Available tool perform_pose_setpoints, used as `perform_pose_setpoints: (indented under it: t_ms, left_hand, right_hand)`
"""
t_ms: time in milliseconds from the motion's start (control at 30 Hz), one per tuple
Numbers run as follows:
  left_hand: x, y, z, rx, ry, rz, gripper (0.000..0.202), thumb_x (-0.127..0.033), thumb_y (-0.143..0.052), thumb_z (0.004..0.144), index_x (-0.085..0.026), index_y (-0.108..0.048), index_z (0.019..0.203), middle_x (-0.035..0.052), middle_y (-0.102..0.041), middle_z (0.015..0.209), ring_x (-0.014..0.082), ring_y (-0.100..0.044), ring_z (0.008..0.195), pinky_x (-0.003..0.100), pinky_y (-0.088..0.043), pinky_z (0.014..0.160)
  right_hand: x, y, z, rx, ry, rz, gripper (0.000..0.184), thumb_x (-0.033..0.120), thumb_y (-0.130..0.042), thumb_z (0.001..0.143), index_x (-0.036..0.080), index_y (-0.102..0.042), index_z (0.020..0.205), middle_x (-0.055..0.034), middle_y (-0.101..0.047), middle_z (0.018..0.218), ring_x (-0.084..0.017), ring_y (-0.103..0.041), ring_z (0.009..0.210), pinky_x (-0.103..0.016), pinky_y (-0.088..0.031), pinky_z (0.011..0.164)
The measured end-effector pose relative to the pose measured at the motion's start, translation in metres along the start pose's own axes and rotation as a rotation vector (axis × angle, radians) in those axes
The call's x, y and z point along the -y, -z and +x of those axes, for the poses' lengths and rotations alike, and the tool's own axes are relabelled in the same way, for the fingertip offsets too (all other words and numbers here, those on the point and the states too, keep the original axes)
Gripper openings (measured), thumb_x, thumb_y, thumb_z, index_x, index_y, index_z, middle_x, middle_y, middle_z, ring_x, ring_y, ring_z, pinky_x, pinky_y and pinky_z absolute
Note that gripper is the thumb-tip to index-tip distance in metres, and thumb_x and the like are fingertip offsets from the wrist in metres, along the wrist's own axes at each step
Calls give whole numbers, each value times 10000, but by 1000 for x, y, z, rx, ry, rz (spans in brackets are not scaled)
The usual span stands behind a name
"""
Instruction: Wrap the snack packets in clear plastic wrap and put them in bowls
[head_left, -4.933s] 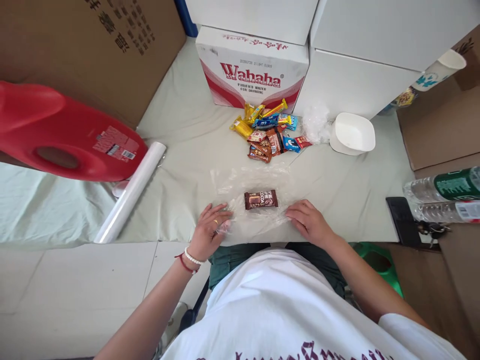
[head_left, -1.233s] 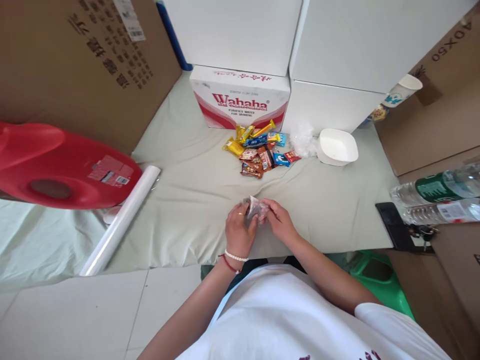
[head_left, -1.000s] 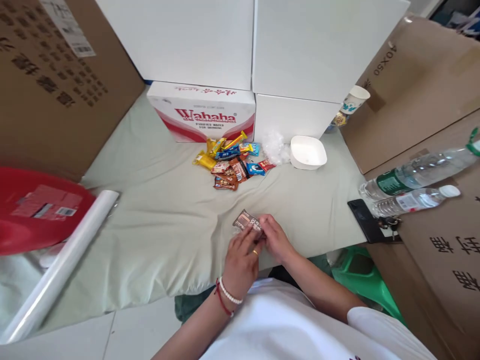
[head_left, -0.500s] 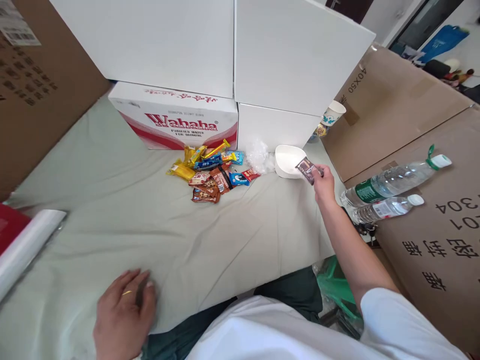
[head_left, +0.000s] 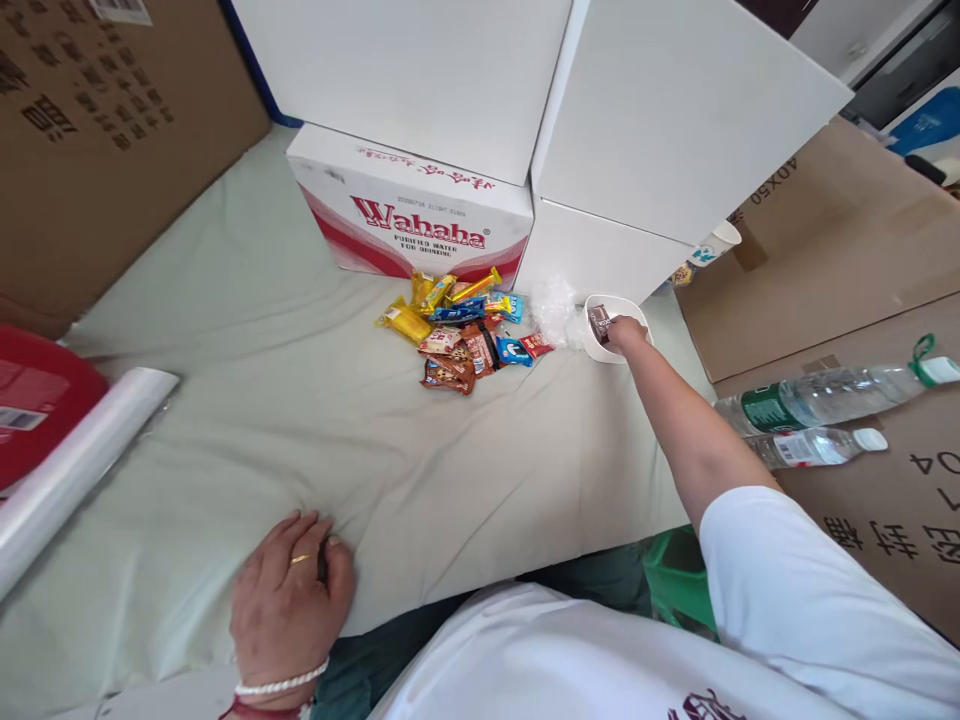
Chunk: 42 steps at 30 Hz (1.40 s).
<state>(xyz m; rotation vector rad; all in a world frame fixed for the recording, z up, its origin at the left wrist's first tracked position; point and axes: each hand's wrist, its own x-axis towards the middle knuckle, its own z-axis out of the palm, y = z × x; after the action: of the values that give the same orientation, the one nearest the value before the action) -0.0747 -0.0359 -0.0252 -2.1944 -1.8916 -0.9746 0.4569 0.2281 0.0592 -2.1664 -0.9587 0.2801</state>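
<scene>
At the right, my right hand (head_left: 627, 337) reaches into a white bowl (head_left: 640, 310), its fingers closed on a small dark brown snack packet (head_left: 598, 322). The packet is inside the bowl's rim; my fingers cover its right end. My left hand (head_left: 289, 590) rests on the cloth near the front edge, loosely bent, with the thumb apart and a dark gap beside it. Left of the bowl lies crumpled clear plastic (head_left: 553, 308). Beside that is a pile of wrapped snacks: yellow packets (head_left: 405, 320), brown packets (head_left: 480, 348), a blue packet (head_left: 514, 351) and a small red packet (head_left: 536, 345).
Behind the snacks stands a Wahaha water carton (head_left: 420, 220), beside white boxes (head_left: 615, 150). Two plastic bottles (head_left: 840, 393) are at the right by a brown cardboard box (head_left: 817, 250). A paper cup (head_left: 716, 243) shows behind. A white roll (head_left: 90, 470) and red container (head_left: 45, 390) are at left.
My right hand has moved the brown packet from beside the bowl's right rim to inside the bowl. My left hand stays on the cloth, its fingers closer together. The camera view has shifted.
</scene>
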Motion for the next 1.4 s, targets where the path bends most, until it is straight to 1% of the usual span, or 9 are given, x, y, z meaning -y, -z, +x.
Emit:
perform_pose_setpoints:
  t_ms: [200,400,533,767,933,1067,1133,1233,1400]
  left_hand:
    - [-1,0,-3,-31,-4,8,232,-164,-669,837,-177,-696,1067,165,-768,1147,374,-718,1169,504,-557,1021]
    - [0,1,-4,-54,-40,41,231,-100,-687,824,-169,-691,1044,150,-777,1125,348,-738,1130,464,-572,984]
    - [-1,2,-4,-73,-48,52,224,-94,-678,828,-168,-688,1040,149,-777,1128,345,-741,1118,461,-580,968]
    - [1,-1,-3,-92,-75,31,206,-90,-671,827,-160,-688,1020,158,-774,1100,347,-742,1078,464,-583,936]
    - [4,2,-4,-105,-48,-87,231,-115,-697,821,-195,-703,1038,137,-745,1113,347,-713,1146,511,-559,1013]
    - [-19,8,-1,-125,77,-261,225,-210,-741,833,-213,-704,1055,133,-690,1149,372,-638,1267,597,-483,1118]
    - [-46,7,4,-28,217,-462,296,-293,-743,862,-223,-676,1142,128,-662,1200,344,-652,1218,564,-537,1046]
    - [-96,-3,19,305,486,-998,405,-439,-704,928,-272,-587,1278,112,-617,1317,277,-707,1103,448,-616,861]
    - [-170,-27,57,718,785,-1548,754,-697,-818,751,-299,-589,1350,142,-537,1524,345,-532,1423,466,-556,1021]
  right_hand:
    - [18,6,-20,-10,255,-223,190,205,-544,955,141,-715,1007,-132,-626,1209,-252,-489,1212,-391,-402,1071]
    - [21,-9,-47,325,659,-666,295,158,-627,840,176,-771,1097,-175,-620,1363,-399,-399,1302,-521,-404,1035]
    - [19,-10,-53,335,671,-739,252,149,-556,888,170,-778,1005,-191,-605,1397,-410,-389,1314,-551,-400,1018]
    - [18,33,-74,162,463,-343,131,264,-599,896,196,-710,882,-163,-682,1230,-365,-482,1255,-527,-418,1086]
    - [-14,88,-137,238,153,475,151,342,-740,800,221,-650,790,-57,-735,1176,-249,-644,1120,-444,-538,1006]
    - [-52,114,-198,330,-262,1114,196,288,-832,791,234,-649,832,-21,-783,1021,-197,-730,937,-384,-646,840]
    - [-71,116,-223,332,-486,1296,172,186,-814,794,229,-653,836,-18,-796,938,-182,-754,850,-344,-671,763]
    - [-89,108,-251,323,-696,1428,158,89,-755,810,212,-671,864,-26,-804,884,-169,-767,766,-282,-673,670]
    - [-81,84,-277,504,-758,1474,164,73,-755,809,194,-686,894,-21,-789,840,-154,-746,697,-224,-628,565]
